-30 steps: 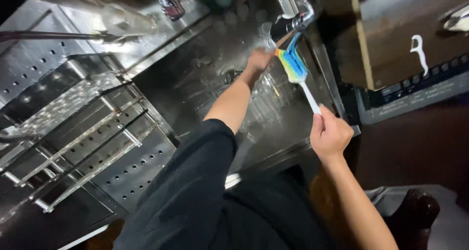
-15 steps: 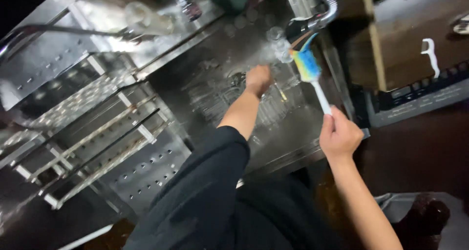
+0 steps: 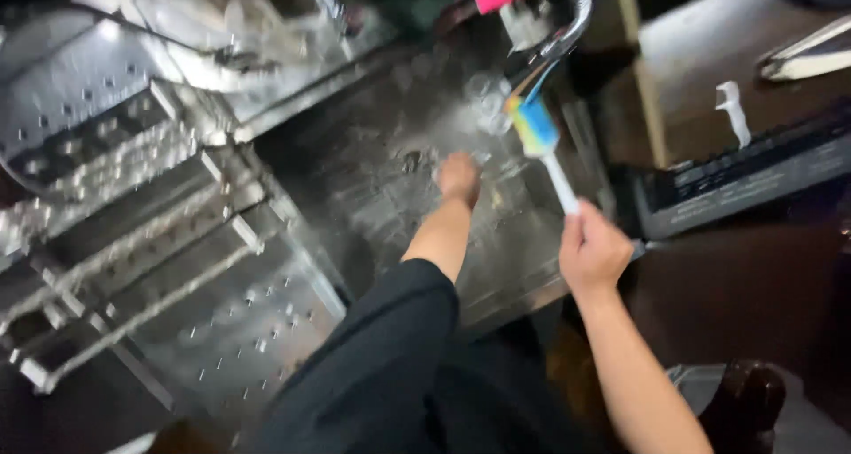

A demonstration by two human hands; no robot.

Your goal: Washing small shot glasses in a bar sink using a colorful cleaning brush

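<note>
1. Brush (image 3: 539,133): a white-handled dish brush with a blue and yellow head sits right of centre in the frame, head up near the curved tap (image 3: 578,11), over the steel sink (image 3: 372,188).
2. The right hand (image 3: 592,252) is clenched round the lower end of the handle; a firm grip low on the handle looks best for steering the head.
3. The left hand (image 3: 459,176) reaches down into the basin at centre frame; blur hides whether its fingers are curled or grasping anything.
4. Clear glasses (image 3: 486,99) stand just under the tap, near the brush head, so working gently there seems wise.
5. A perforated steel rack (image 3: 177,268) fills the left of the frame.
</note>
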